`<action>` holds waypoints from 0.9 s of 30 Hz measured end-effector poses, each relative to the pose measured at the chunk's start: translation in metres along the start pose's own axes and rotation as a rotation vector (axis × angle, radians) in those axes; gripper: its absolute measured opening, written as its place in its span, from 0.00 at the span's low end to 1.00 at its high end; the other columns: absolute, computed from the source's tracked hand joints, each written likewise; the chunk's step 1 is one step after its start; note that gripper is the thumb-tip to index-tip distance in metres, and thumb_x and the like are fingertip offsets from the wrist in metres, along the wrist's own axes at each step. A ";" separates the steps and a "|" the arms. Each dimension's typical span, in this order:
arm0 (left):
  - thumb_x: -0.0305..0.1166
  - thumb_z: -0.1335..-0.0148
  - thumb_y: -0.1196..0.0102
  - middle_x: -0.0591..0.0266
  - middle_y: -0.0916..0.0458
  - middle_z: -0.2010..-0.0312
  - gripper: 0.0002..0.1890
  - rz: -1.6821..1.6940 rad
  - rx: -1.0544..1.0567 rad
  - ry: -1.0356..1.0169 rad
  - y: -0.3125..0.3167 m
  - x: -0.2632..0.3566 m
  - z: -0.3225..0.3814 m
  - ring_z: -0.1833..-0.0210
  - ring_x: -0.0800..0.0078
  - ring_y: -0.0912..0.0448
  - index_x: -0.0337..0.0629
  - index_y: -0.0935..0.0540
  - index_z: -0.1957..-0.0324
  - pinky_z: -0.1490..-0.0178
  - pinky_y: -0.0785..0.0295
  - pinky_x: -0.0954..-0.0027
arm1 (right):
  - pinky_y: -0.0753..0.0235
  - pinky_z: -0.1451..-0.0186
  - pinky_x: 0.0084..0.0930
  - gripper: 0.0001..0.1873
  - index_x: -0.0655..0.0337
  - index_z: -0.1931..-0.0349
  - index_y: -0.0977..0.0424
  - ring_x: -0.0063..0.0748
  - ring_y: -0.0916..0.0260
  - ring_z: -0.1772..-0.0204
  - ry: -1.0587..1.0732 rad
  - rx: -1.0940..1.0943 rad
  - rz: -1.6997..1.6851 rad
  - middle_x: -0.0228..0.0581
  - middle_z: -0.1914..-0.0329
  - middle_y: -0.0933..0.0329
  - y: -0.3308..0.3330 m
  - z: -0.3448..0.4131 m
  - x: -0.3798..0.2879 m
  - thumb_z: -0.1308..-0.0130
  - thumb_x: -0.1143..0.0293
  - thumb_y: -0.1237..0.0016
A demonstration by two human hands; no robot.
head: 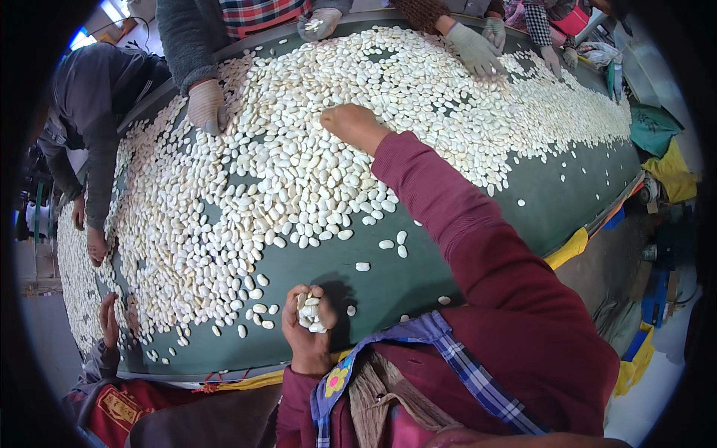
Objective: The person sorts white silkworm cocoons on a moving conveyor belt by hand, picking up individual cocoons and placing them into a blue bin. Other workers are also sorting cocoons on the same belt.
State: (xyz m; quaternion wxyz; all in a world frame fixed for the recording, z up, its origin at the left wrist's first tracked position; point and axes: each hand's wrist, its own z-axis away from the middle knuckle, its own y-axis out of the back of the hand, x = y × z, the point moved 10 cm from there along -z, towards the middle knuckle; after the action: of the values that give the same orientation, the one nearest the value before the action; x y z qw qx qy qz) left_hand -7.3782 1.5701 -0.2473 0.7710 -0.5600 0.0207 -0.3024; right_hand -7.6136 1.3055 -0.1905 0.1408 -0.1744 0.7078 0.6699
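Observation:
My left hand [308,330] is near the front edge of the table, palm up with the fingers curled around several white beans [309,315]. My right hand [353,124] reaches far out over the spread of large white beans [313,162]. Its fingers are bent down toward the beans, and the back of the hand hides whether a bean is between them. The beans lie in a thick, uneven layer on a dark green belt-like surface [313,269], with a few loose ones between the layer and my body.
Gloved hands of other people work among the beans at the far side: one glove [206,106] at left, another [475,50] at right. A bare hand [97,246] and a neighbour's hand [109,320] are at the left. Yellow cloth [567,249] lines the near edge.

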 end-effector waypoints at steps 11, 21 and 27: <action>0.39 0.37 0.57 0.55 0.23 0.64 0.13 -0.078 0.041 -0.045 -0.011 -0.029 -0.004 0.78 0.69 0.29 0.42 0.27 0.57 0.82 0.36 0.71 | 0.47 0.84 0.09 0.11 0.58 0.62 0.30 0.12 0.38 0.81 -0.297 -0.299 -1.317 0.29 0.75 0.30 -0.029 0.092 0.053 0.35 0.60 0.54; 0.39 0.36 0.57 0.54 0.24 0.63 0.13 -0.034 -0.002 -0.037 -0.024 -0.052 -0.009 0.72 0.68 0.25 0.42 0.27 0.57 0.81 0.34 0.73 | 0.46 0.86 0.06 0.11 0.58 0.55 0.33 0.10 0.38 0.80 -0.234 -0.424 -1.447 0.34 0.67 0.29 -0.010 0.141 0.011 0.34 0.66 0.54; 0.38 0.36 0.58 0.55 0.23 0.63 0.13 -0.036 0.006 -0.027 -0.028 -0.070 -0.016 0.73 0.68 0.25 0.42 0.28 0.56 0.80 0.32 0.72 | 0.38 0.79 0.10 0.07 0.57 0.59 0.31 0.10 0.35 0.77 0.023 -0.130 -1.016 0.28 0.65 0.28 0.026 0.141 0.010 0.37 0.70 0.52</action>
State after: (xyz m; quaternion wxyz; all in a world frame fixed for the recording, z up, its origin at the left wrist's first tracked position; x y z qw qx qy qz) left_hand -7.4536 1.5855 -0.2500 0.7674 -0.5619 -0.0009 -0.3088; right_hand -7.6383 1.4464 -0.1803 0.4297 -0.5124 0.4921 0.5574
